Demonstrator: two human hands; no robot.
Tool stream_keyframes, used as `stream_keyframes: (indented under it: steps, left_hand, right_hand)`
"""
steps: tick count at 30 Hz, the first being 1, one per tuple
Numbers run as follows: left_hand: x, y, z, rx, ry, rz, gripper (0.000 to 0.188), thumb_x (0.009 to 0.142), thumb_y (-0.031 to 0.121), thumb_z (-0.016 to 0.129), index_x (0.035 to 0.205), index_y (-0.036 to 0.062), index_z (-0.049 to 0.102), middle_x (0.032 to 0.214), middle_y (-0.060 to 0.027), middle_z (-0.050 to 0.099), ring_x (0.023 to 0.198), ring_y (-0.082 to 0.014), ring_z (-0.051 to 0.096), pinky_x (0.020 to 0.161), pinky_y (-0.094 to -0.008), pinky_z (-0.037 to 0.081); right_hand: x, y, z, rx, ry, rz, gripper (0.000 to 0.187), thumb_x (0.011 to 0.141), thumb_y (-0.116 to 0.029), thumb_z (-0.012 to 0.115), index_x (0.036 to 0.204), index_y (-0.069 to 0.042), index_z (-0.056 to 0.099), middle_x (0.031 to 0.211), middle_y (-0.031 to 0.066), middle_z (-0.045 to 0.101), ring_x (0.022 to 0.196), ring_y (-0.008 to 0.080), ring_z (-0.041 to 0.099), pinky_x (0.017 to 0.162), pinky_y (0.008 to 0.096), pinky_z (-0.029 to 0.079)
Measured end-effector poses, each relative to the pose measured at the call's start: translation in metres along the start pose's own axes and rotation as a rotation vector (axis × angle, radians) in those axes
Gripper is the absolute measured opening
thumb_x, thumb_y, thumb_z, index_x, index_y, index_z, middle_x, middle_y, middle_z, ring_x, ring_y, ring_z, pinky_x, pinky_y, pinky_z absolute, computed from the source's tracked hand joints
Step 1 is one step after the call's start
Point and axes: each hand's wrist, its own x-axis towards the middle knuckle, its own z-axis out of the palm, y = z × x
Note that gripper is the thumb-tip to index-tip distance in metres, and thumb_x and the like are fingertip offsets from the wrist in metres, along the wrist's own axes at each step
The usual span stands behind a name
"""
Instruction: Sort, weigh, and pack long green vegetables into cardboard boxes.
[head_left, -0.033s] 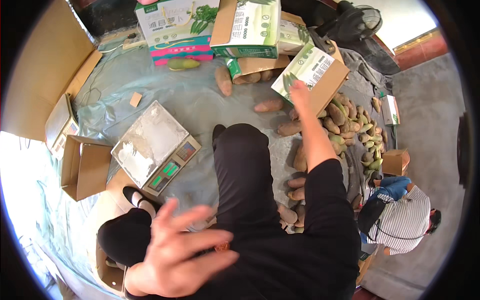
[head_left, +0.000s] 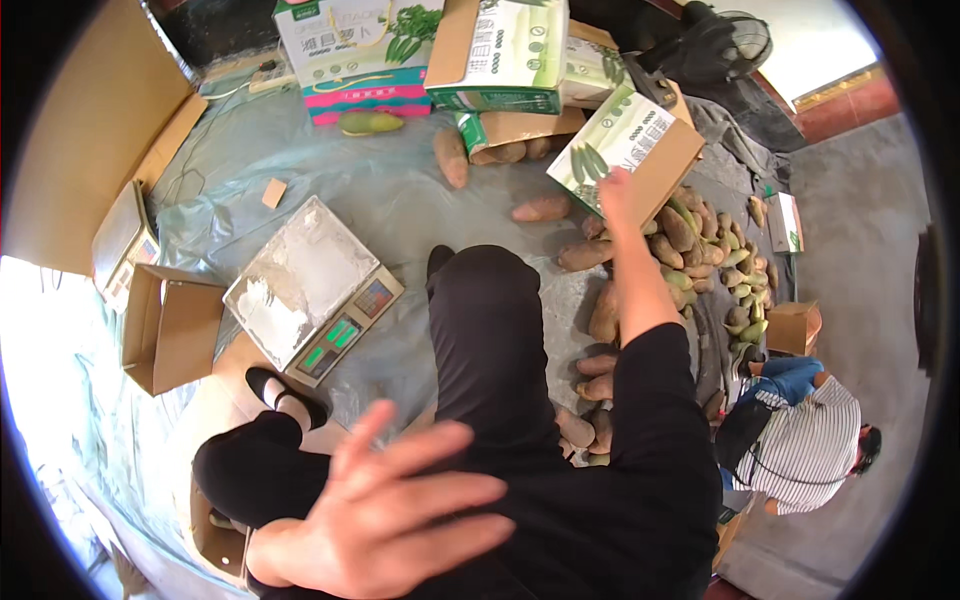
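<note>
My left hand [head_left: 400, 510] hovers in front of my dark clothes, fingers spread and nothing in it. My right arm reaches forward, and my right hand [head_left: 618, 195] is over the near side of a white and green printed carton [head_left: 622, 130]. Its fingers are blurred and partly hidden, so I cannot tell whether it grips the carton or just passes before it. Under and beside the carton lies a heap of radishes [head_left: 680, 230], brownish and green. A single brownish radish [head_left: 541, 208] lies left of the carton.
A digital scale [head_left: 315, 290] with a smeared white plate stands on the plastic sheet. Left of it is an open brown box [head_left: 175, 330]. Printed cartons [head_left: 500, 55] stack at the back near a black fan [head_left: 725, 45]. A person in a striped top [head_left: 805, 445] crouches at the right.
My left hand has moved right with its fingers spreading wider. My right hand has shifted slightly right and down across the carton. The whole view has shifted a little.
</note>
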Motion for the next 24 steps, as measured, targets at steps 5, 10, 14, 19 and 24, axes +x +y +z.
stream_keyframes:
  steps: [5, 10, 14, 19, 24]
  left_hand:
    - [0.039, -0.001, 0.044, -0.392, 0.148, 0.219, 0.032, 0.072, 0.017, 0.068, 0.103, 0.0103, 0.071, 0.11, -0.0083, 0.059, 0.123, -0.0344, 0.05, 0.109, -0.0635, 0.018]
    - [0.052, -0.004, 0.036, -0.504, -0.099, 0.168, 0.038, 0.072, 0.017, 0.065, 0.109, 0.0109, 0.068, 0.113, -0.0098, 0.06, 0.123, -0.0352, 0.049, 0.108, -0.0626, 0.024]
    - [0.055, -0.005, 0.035, -0.365, -0.186, 0.084, 0.039, 0.08, 0.021, 0.056, 0.118, 0.013, 0.063, 0.108, -0.0067, 0.06, 0.119, -0.0294, 0.053, 0.106, -0.0606, 0.029]
    - [0.052, -0.014, 0.043, -0.199, 0.101, 0.256, 0.036, 0.07, 0.019, 0.069, 0.106, 0.0187, 0.072, 0.112, -0.0059, 0.059, 0.12, -0.0331, 0.052, 0.107, -0.0646, 0.023]
    - [0.06, -0.01, 0.049, -0.223, 0.053, 0.165, 0.033, 0.074, 0.02, 0.069, 0.108, 0.02, 0.071, 0.112, -0.0078, 0.058, 0.12, -0.0329, 0.052, 0.106, -0.0649, 0.025]
  right_hand:
    - [-0.016, 0.069, -0.052, 0.017, -0.019, 0.409, 0.061, 0.077, -0.011, 0.065, 0.132, 0.002, 0.044, 0.112, 0.0224, 0.061, 0.096, 0.0301, 0.064, 0.079, 0.0367, 0.051]
    - [-0.029, 0.077, -0.077, 0.165, 0.197, 0.671, 0.071, 0.074, -0.005, 0.066, 0.135, 0.009, 0.033, 0.12, 0.0209, 0.055, 0.098, 0.0305, 0.062, 0.079, 0.0375, 0.051]
    - [-0.021, 0.094, -0.055, 0.387, 0.121, 0.691, 0.074, 0.074, -0.012, 0.073, 0.137, 0.0, 0.036, 0.127, 0.018, 0.049, 0.11, 0.0299, 0.054, 0.075, 0.0435, 0.05]
    - [0.02, 0.169, -0.062, 0.451, 0.198, 0.517, 0.048, 0.076, -0.013, 0.074, 0.12, -0.005, 0.055, 0.1, 0.0104, 0.062, 0.082, 0.0218, 0.061, 0.062, 0.0333, 0.05]
    - [-0.008, 0.068, -0.022, 0.428, -0.135, 0.663, 0.017, 0.083, -0.021, 0.069, 0.095, -0.011, 0.061, 0.065, 0.0, 0.055, 0.046, 0.0105, 0.046, 0.04, 0.0263, 0.035]
